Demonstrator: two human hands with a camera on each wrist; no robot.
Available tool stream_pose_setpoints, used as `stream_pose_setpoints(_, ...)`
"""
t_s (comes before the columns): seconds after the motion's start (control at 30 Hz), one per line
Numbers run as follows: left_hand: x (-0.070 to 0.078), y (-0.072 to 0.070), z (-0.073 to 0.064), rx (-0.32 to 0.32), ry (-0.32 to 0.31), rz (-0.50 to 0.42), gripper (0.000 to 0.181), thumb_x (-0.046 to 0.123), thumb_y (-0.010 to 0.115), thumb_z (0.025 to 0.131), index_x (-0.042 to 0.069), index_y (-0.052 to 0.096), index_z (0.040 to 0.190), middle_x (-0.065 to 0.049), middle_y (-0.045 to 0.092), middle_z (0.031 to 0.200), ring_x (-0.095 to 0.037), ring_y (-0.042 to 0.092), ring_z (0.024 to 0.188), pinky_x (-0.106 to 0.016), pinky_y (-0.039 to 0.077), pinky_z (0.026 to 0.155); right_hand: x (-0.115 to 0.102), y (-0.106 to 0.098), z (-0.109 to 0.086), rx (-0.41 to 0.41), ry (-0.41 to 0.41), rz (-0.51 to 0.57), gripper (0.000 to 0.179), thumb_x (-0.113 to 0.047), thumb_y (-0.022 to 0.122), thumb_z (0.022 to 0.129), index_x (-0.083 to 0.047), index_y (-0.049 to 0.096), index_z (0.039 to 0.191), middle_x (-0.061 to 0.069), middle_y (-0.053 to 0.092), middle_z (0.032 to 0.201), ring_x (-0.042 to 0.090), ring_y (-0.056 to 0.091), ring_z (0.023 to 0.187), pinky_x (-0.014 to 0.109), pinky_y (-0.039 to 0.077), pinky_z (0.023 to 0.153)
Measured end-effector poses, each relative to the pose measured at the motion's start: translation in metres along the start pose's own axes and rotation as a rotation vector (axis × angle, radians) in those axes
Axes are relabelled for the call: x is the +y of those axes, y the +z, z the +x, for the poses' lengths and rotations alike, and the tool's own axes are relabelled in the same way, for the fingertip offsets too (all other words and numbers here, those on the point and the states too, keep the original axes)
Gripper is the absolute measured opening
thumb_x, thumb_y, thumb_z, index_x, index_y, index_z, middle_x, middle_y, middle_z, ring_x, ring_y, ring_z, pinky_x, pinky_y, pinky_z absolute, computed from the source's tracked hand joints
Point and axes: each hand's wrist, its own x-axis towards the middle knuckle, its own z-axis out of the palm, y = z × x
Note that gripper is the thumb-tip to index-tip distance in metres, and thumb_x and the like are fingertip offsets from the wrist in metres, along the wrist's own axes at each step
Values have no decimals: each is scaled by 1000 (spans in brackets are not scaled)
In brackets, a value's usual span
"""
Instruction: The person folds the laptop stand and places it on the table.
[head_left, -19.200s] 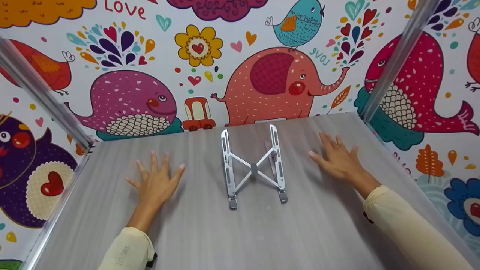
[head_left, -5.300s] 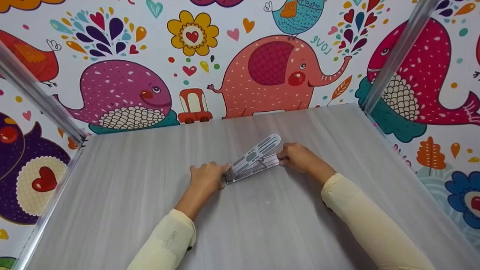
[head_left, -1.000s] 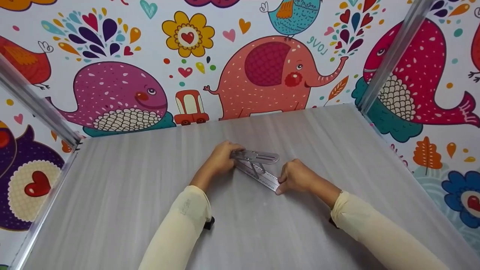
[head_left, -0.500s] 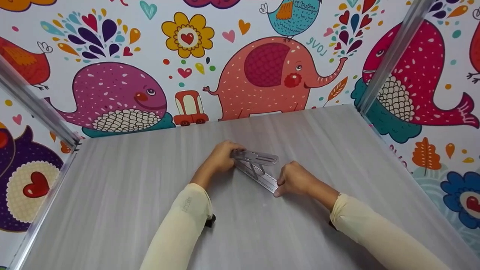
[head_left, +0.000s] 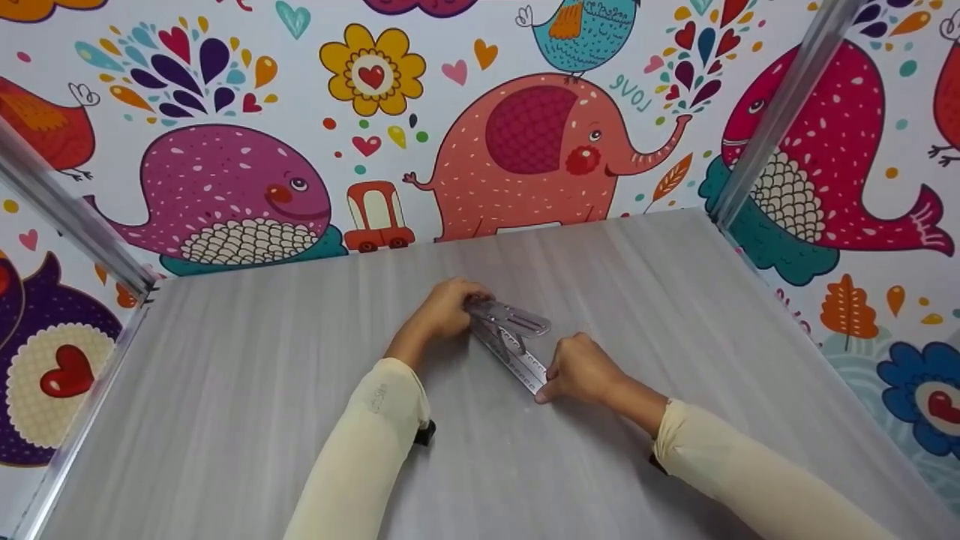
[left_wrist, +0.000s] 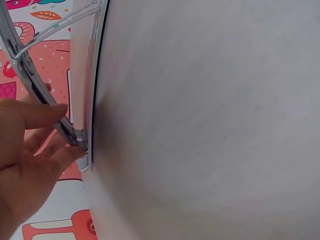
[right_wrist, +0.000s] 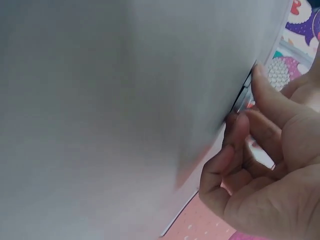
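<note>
A silver folding laptop stand [head_left: 517, 369] lies over the middle of the table, its two side rails drawn together into a narrow bundle. Its upper arm [head_left: 525, 321] is raised off the lower bar in a wedge, with short struts between them. My left hand [head_left: 448, 309] grips the hinged end. In the left wrist view, thumb and fingers of the left hand [left_wrist: 27, 165] close round the arm just by the hinge. At the other end, my right hand [head_left: 589, 371] pinches the tip of the lower bar. The right wrist view shows the right hand's thumb [right_wrist: 270, 95] along the stand's dark edge.
The wood-grain table [head_left: 247, 390] extends around both hands. Behind it rises a wall [head_left: 465, 30] printed with cartoon animals. Metal posts [head_left: 787, 112] stand at the back corners, and a metal edge strip [head_left: 82, 450] runs along the left side.
Long before, the stand stood spread in an X between two open hands; later both hands held it folded narrow. Within the last second, its right end swung slightly toward me.
</note>
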Motion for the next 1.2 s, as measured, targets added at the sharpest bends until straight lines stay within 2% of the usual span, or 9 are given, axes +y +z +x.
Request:
stream_pose_setpoints(0.13,0,0,3,-10,1,-25,59,-18,56,79,18,75,122,-6,68,127,-25,58,123,-44,43,115,-12,6,-4,43,46,-33,27,-32,98,57,-14,78,57,-3,69,54,6,41,52,29,44,51)
stream_pose_setpoints(0.33,0,-2,8,-60,30,-48,58,-20,55,80,18,75,119,-3,71,121,-23,60,114,-43,46,112,-29,15,-9,80,148,-41,32,-35,100,54,-15,75,53,0,68,56,11,46,54,37,48,53)
stream_pose_setpoints(0.5,-1,-3,11,-87,8,-98,59,-20,55,81,22,75,117,1,70,118,-21,59,110,-42,48,109,-41,21,-11,93,188,-31,38,-37,100,54,-15,69,52,-4,62,53,13,47,52,37,47,50)
stream_pose_setpoints(0.6,-2,-3,12,-95,2,-112,61,-20,55,80,24,75,117,1,69,118,-21,59,111,-42,48,110,-46,24,-11,103,183,-27,36,-36,99,55,-15,70,53,-6,62,53,11,46,51,36,46,49)
stream_pose_setpoints(0.8,-4,-3,15,-143,-9,-122,58,-17,60,79,27,74,113,2,66,114,-22,57,110,-42,49,108,-54,30,-15,96,115,-6,25,-29,97,61,-14,77,58,-6,65,54,7,45,52,31,42,48)
stream_pose_setpoints(1.0,-3,-3,20,-180,29,-134,57,-19,59,79,26,75,110,0,66,112,-22,56,109,-42,49,107,-60,34,-14,77,118,14,27,-28,96,64,-15,75,55,-9,61,50,7,40,51,29,37,47)
stream_pose_setpoints(1.2,-2,-4,22,-183,70,-140,47,-16,63,83,19,76,111,-2,65,113,-22,55,110,-41,48,108,-66,35,-15,72,115,8,29,-30,95,66,-17,73,52,-11,58,49,7,37,50,29,35,45)
